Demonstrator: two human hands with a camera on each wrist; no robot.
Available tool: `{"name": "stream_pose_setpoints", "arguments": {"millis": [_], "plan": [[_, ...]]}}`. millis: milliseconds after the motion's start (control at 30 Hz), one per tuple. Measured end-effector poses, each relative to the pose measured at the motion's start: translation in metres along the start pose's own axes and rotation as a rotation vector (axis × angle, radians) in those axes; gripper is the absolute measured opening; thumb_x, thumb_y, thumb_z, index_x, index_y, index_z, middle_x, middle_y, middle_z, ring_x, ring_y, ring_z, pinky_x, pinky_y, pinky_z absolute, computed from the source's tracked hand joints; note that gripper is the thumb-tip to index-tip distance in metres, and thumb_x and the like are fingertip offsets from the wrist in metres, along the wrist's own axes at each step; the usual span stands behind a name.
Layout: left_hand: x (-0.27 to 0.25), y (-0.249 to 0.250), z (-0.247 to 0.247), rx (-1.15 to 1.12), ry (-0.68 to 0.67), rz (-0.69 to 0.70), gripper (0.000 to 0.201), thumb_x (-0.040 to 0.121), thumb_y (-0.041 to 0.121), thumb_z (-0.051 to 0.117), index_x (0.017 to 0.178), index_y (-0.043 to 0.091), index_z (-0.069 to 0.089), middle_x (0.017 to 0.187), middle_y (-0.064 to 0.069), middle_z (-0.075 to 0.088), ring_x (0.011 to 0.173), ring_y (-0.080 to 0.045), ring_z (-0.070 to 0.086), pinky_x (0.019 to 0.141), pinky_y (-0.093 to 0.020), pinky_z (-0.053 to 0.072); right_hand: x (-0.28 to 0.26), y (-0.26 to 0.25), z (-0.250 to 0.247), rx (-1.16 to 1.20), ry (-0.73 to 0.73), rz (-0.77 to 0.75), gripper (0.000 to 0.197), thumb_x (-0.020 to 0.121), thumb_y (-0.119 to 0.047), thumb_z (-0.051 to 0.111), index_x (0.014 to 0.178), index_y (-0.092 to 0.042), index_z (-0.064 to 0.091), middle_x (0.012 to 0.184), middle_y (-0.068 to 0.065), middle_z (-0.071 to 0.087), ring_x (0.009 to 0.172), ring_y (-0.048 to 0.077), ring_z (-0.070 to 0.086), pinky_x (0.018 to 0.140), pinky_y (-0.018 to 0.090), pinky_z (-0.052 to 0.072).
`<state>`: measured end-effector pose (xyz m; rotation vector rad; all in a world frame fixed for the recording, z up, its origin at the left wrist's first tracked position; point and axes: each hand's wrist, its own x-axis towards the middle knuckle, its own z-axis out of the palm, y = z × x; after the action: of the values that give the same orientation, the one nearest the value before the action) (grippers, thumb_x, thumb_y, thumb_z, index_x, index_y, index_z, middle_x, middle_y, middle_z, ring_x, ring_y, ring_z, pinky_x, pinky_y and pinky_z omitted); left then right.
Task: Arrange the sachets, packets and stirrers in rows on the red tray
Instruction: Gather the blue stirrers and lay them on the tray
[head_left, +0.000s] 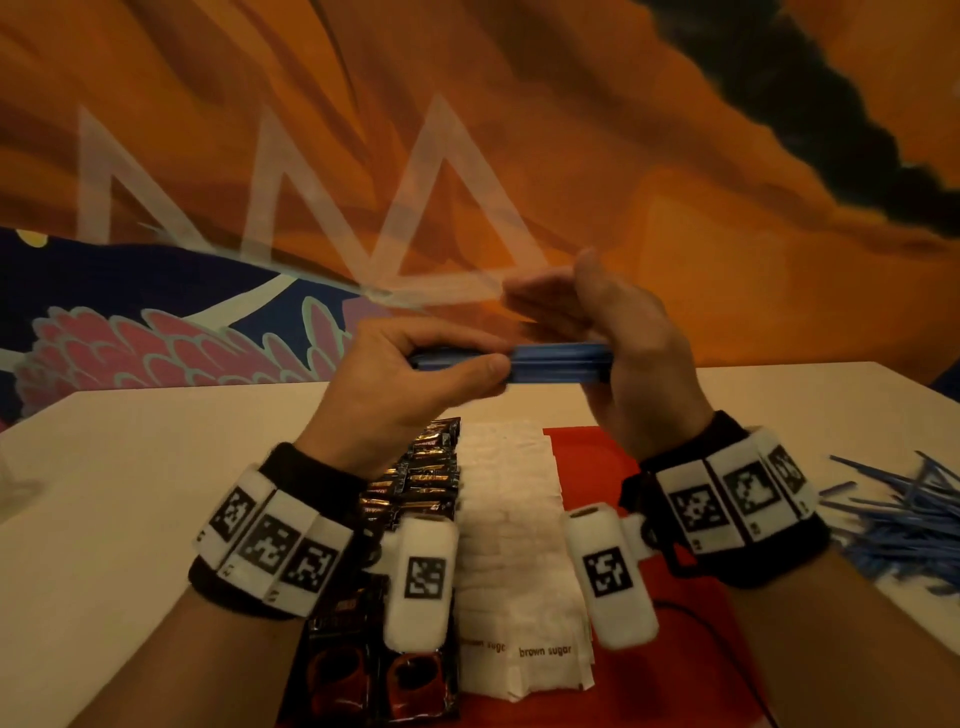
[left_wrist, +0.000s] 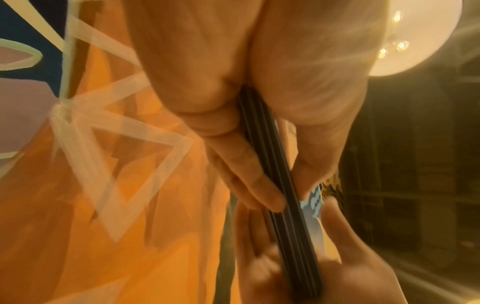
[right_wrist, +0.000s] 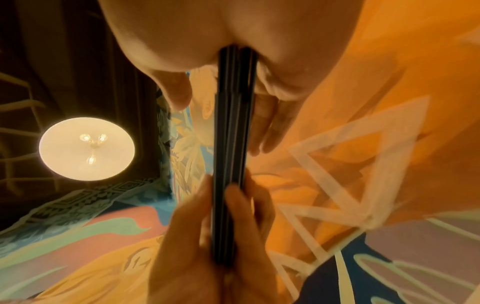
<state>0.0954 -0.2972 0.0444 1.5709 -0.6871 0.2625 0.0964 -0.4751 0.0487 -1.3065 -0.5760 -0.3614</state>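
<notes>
Item: bundle of blue stirrers (head_left: 550, 362), held level above the red tray (head_left: 592, 452). I see my left hand (head_left: 415, 374) pinching one end, thumb under, fingers curled over. My right hand (head_left: 618, 338) has its palm flat against the other end, fingers straight. On the tray: dark coffee packets (head_left: 431, 467), brown sugar sachets (head_left: 511, 519). Loose stirrers (head_left: 893, 519) lie on the table (head_left: 130, 493).

Both hands raised, facing each other

Left hand (head_left: 410, 364): fingers and thumb curled, pinching the stirrer bundle (head_left: 550, 361). Right hand (head_left: 608, 338): fingers extended, palm pressed against the bundle's end.
</notes>
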Motion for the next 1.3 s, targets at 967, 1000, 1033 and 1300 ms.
{"name": "stream_pose_setpoints", "arguments": {"millis": [967,1000,1033,1300], "plan": [[-0.002,0.003,0.023,0.093,0.351,0.054,0.028,0.1,0.022,0.056,0.076,0.01,0.049,0.058,-0.002,0.049,0.041,-0.013,0.046,0.036,-0.023,0.036,-0.01,-0.007,0.019,-0.21,-0.015,-0.257,0.056,0.086,-0.065,0.052,0.112,-0.018,0.066,0.115,0.006,0.07,0.112,0.018,0.065,0.094,0.036,0.055],[-0.002,0.003,0.024,0.061,0.322,0.028,0.029,0.101,0.024,0.055,0.075,0.012,0.049,0.059,-0.002,0.048,0.042,-0.014,0.044,0.036,-0.023,0.035,-0.009,-0.007,0.02,-0.186,-0.004,-0.247,0.057,0.086,-0.064,0.051,0.111,-0.016,0.067,0.114,0.008,0.07,0.111,0.02,0.066,0.094,0.037,0.055],[-0.003,0.002,0.024,0.04,0.305,0.011,0.031,0.101,0.026,0.055,0.074,0.013,0.048,0.06,-0.005,0.047,0.041,-0.015,0.042,0.036,-0.022,0.034,-0.008,-0.009,0.02,-0.201,-0.014,-0.249,0.053,0.088,-0.059,0.054,0.112,-0.014,0.066,0.114,0.009,0.07,0.111,0.02,0.066,0.094,0.039,0.055],[0.0,0.004,0.012,0.334,0.391,0.194,0.03,0.094,0.014,0.065,0.07,0.004,0.052,0.059,-0.014,0.056,0.041,-0.014,0.055,0.041,-0.023,0.043,-0.01,-0.029,0.002,-1.11,-0.492,0.16,0.035,0.08,-0.045,0.077,0.108,-0.029,0.065,0.087,-0.008,0.072,0.074,0.001,0.067,0.072,0.027,0.057]]}}
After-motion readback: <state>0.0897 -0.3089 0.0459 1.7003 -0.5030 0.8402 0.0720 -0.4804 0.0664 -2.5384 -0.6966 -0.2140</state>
